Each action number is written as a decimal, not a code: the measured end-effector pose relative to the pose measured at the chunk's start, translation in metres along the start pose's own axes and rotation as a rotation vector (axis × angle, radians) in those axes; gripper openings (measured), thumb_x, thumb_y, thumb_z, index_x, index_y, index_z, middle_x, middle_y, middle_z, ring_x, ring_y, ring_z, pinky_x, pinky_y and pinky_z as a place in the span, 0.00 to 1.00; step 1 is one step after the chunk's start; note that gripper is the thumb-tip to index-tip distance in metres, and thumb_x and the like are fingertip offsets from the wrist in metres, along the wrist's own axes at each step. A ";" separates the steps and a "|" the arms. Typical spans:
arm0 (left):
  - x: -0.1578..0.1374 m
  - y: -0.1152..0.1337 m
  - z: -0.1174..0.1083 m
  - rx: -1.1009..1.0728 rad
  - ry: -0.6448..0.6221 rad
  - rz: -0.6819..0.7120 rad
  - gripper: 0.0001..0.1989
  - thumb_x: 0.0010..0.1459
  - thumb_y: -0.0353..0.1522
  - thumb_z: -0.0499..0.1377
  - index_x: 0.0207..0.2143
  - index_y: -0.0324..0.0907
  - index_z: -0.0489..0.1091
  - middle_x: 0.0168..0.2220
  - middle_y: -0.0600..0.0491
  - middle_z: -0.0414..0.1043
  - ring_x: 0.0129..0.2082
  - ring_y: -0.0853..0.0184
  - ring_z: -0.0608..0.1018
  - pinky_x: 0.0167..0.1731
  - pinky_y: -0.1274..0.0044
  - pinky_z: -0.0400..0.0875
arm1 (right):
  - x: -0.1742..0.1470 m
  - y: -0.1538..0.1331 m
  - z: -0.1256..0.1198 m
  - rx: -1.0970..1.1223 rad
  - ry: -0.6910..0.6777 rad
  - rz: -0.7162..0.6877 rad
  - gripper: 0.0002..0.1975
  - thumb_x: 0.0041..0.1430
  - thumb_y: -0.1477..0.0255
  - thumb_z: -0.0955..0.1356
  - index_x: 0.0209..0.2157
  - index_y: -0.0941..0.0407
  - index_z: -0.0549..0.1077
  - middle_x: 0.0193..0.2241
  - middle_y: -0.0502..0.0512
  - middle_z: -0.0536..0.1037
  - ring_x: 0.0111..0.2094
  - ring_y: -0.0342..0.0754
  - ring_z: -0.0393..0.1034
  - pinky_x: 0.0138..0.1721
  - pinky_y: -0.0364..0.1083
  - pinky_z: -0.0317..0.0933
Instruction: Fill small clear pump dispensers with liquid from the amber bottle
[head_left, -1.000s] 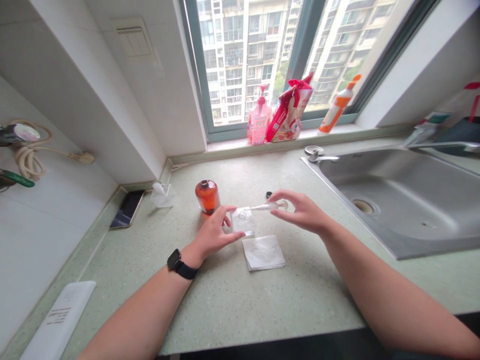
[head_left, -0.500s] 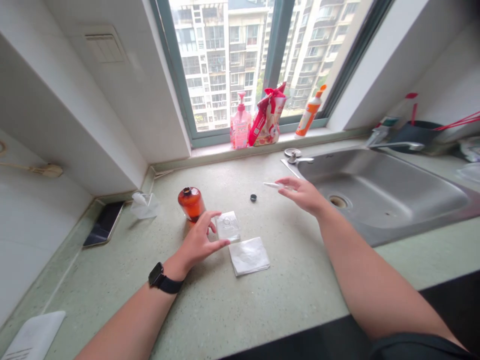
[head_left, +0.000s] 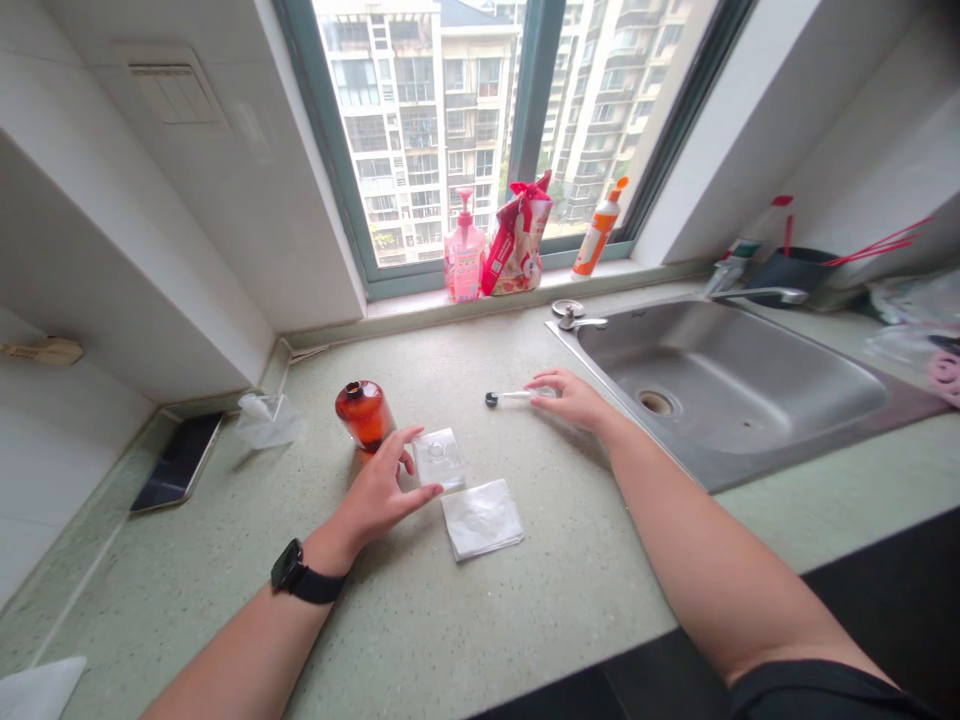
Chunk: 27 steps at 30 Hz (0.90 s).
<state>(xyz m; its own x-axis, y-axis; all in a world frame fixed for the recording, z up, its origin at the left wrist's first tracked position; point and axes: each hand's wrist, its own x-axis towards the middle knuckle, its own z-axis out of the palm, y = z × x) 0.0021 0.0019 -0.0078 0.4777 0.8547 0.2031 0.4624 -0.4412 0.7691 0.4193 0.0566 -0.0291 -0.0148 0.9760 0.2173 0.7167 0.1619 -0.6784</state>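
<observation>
My left hand [head_left: 390,480], with a black watch on its wrist, curves round the left side of a square clear glass bottle [head_left: 439,462]. Thumb and index finger lie at its near and far sides. Just behind that hand stands a brown glass bottle [head_left: 364,415] with no cap on it. Farther right, my right hand [head_left: 570,400] pinches a small clear piece with a slim white stem [head_left: 516,394]; its exact kind is unclear. The stem points left, close to a round black cap [head_left: 491,399] on the counter. A folded white tissue [head_left: 484,518] lies in front of the clear bottle.
At the right is a steel sink [head_left: 720,470] with a faucet. A pink pump bottle [head_left: 464,262], a red bag [head_left: 519,245] and an orange-and-white bottle [head_left: 598,238] stand on the windowsill. Leftward lie a phone [head_left: 178,463] and a clear tissue holder [head_left: 268,420].
My right hand has lowered the stemmed piece toward the counter, bringing its stem next to the black cap. The left hand stays at the clear bottle. The view has shifted slightly.
</observation>
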 end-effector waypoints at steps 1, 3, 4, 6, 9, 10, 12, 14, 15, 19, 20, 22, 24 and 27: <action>0.000 0.000 0.000 -0.001 -0.004 -0.001 0.39 0.59 0.45 0.73 0.68 0.47 0.65 0.42 0.53 0.74 0.36 0.64 0.74 0.37 0.72 0.72 | 0.000 0.000 0.001 -0.006 -0.001 0.005 0.11 0.57 0.68 0.78 0.43 0.49 0.88 0.49 0.59 0.84 0.54 0.58 0.80 0.63 0.60 0.70; 0.001 0.000 0.000 -0.003 -0.013 -0.008 0.39 0.59 0.45 0.72 0.68 0.46 0.65 0.42 0.53 0.73 0.36 0.64 0.74 0.38 0.71 0.71 | 0.000 0.000 0.002 -0.018 -0.003 0.014 0.11 0.57 0.69 0.78 0.43 0.49 0.88 0.49 0.59 0.84 0.54 0.59 0.80 0.64 0.60 0.70; 0.001 0.001 0.000 -0.004 -0.018 -0.014 0.39 0.59 0.45 0.72 0.68 0.46 0.65 0.42 0.53 0.73 0.37 0.64 0.74 0.38 0.71 0.71 | 0.001 0.000 0.002 -0.023 -0.006 0.018 0.11 0.57 0.70 0.78 0.43 0.49 0.88 0.49 0.59 0.84 0.54 0.58 0.80 0.64 0.59 0.70; 0.001 0.002 0.000 -0.006 -0.031 -0.033 0.39 0.59 0.46 0.72 0.68 0.45 0.65 0.43 0.53 0.73 0.37 0.64 0.74 0.39 0.71 0.71 | 0.001 -0.001 0.002 -0.032 -0.012 0.023 0.12 0.56 0.71 0.78 0.43 0.49 0.88 0.49 0.59 0.84 0.54 0.58 0.80 0.64 0.58 0.70; 0.002 0.004 -0.001 -0.006 -0.043 -0.062 0.39 0.59 0.45 0.72 0.68 0.44 0.65 0.42 0.53 0.72 0.37 0.64 0.74 0.40 0.70 0.72 | 0.000 -0.002 0.001 -0.041 -0.018 0.024 0.13 0.56 0.71 0.78 0.45 0.49 0.88 0.50 0.59 0.84 0.55 0.59 0.80 0.63 0.57 0.70; 0.002 0.005 -0.002 -0.005 -0.045 -0.068 0.39 0.58 0.45 0.72 0.68 0.43 0.65 0.41 0.53 0.72 0.37 0.64 0.74 0.40 0.70 0.72 | 0.000 -0.002 0.000 -0.043 -0.018 0.023 0.14 0.56 0.70 0.79 0.46 0.49 0.88 0.50 0.59 0.84 0.55 0.59 0.79 0.63 0.57 0.70; 0.002 0.006 -0.003 -0.002 -0.051 -0.071 0.40 0.57 0.45 0.73 0.68 0.43 0.65 0.41 0.54 0.71 0.37 0.63 0.74 0.40 0.70 0.72 | -0.001 -0.002 0.000 -0.044 -0.017 0.019 0.17 0.55 0.70 0.79 0.48 0.48 0.87 0.50 0.58 0.84 0.55 0.59 0.79 0.62 0.57 0.70; 0.002 0.007 -0.004 0.002 -0.059 -0.064 0.41 0.56 0.44 0.74 0.67 0.44 0.65 0.42 0.53 0.72 0.37 0.63 0.74 0.40 0.70 0.72 | -0.002 -0.002 0.001 -0.045 -0.011 0.015 0.19 0.54 0.70 0.80 0.49 0.48 0.86 0.51 0.58 0.84 0.55 0.59 0.79 0.62 0.58 0.71; 0.002 0.007 -0.004 0.005 -0.062 -0.060 0.41 0.55 0.44 0.74 0.67 0.44 0.65 0.43 0.53 0.72 0.38 0.63 0.75 0.40 0.70 0.72 | -0.002 -0.002 0.001 -0.045 -0.005 0.014 0.19 0.54 0.69 0.80 0.49 0.48 0.86 0.51 0.58 0.84 0.55 0.60 0.80 0.62 0.58 0.71; 0.001 0.008 -0.005 0.022 -0.063 -0.061 0.38 0.55 0.43 0.73 0.64 0.44 0.66 0.43 0.53 0.73 0.38 0.62 0.76 0.40 0.70 0.73 | -0.002 -0.008 -0.002 -0.044 0.043 0.009 0.21 0.57 0.66 0.78 0.53 0.50 0.84 0.52 0.59 0.83 0.56 0.60 0.79 0.63 0.61 0.70; 0.001 0.008 -0.005 0.027 -0.062 -0.067 0.37 0.56 0.43 0.73 0.63 0.44 0.66 0.42 0.53 0.73 0.38 0.62 0.76 0.40 0.70 0.73 | -0.003 -0.012 -0.004 -0.041 0.083 -0.006 0.21 0.59 0.64 0.77 0.54 0.50 0.83 0.53 0.60 0.83 0.57 0.60 0.78 0.64 0.61 0.69; 0.002 0.008 -0.006 0.031 -0.064 -0.076 0.36 0.56 0.43 0.73 0.62 0.43 0.66 0.41 0.54 0.72 0.37 0.62 0.76 0.40 0.70 0.73 | -0.004 -0.025 -0.007 -0.023 0.225 -0.080 0.20 0.63 0.61 0.74 0.54 0.51 0.82 0.53 0.61 0.83 0.58 0.61 0.78 0.65 0.62 0.69; 0.003 0.007 -0.006 0.030 -0.066 -0.074 0.35 0.55 0.43 0.73 0.61 0.43 0.67 0.41 0.53 0.73 0.38 0.62 0.76 0.40 0.70 0.73 | -0.009 -0.042 -0.009 0.023 0.397 -0.203 0.17 0.66 0.58 0.72 0.52 0.51 0.82 0.51 0.61 0.84 0.56 0.60 0.79 0.63 0.62 0.70; 0.003 0.008 -0.006 0.023 -0.066 -0.045 0.33 0.55 0.42 0.73 0.59 0.43 0.67 0.43 0.52 0.74 0.39 0.62 0.76 0.40 0.70 0.74 | -0.020 -0.071 -0.001 0.146 0.405 -0.324 0.16 0.71 0.56 0.70 0.51 0.49 0.81 0.47 0.59 0.86 0.50 0.58 0.81 0.57 0.60 0.74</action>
<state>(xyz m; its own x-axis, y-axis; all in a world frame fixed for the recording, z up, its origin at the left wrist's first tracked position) 0.0024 0.0029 0.0024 0.5034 0.8546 0.1277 0.5012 -0.4092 0.7625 0.3697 0.0251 0.0157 0.0716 0.7429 0.6655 0.6151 0.4924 -0.6158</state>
